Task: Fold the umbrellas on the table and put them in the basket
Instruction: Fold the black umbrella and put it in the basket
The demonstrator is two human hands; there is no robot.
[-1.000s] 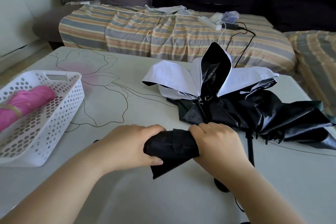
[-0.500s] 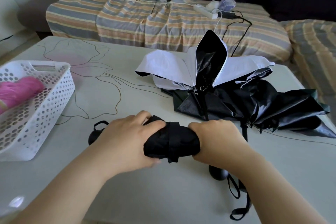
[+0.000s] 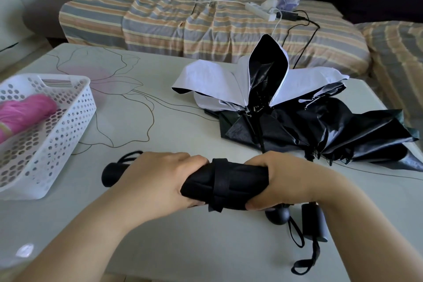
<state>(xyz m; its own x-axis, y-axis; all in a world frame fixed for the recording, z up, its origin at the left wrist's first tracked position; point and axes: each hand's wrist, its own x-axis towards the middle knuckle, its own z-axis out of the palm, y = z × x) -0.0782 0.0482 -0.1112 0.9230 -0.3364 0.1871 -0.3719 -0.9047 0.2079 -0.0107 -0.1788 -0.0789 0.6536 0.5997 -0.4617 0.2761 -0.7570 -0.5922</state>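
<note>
On a pale table point(image 3: 160, 247) before a striped sofa point(image 3: 206, 27), the left hand point(image 3: 158, 181) and right hand point(image 3: 290, 181) each grip a folded black umbrella point(image 3: 229, 185) between them. Unfolded umbrellas point(image 3: 297, 117) lie beyond the right hand; the basket point(image 3: 57, 135), holding a pink umbrella point(image 3: 27, 112), sits left of the left hand.

Rolled black umbrella point(image 3: 238, 186) strapped; unfolded umbrellas point(image 3: 286, 112) behind; basket point(image 3: 57, 130) left.

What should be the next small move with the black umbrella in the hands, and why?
Probably carry the rolled black umbrella left into the white basket. Its strap already wraps it, both the left hand and right hand grip it.
</note>
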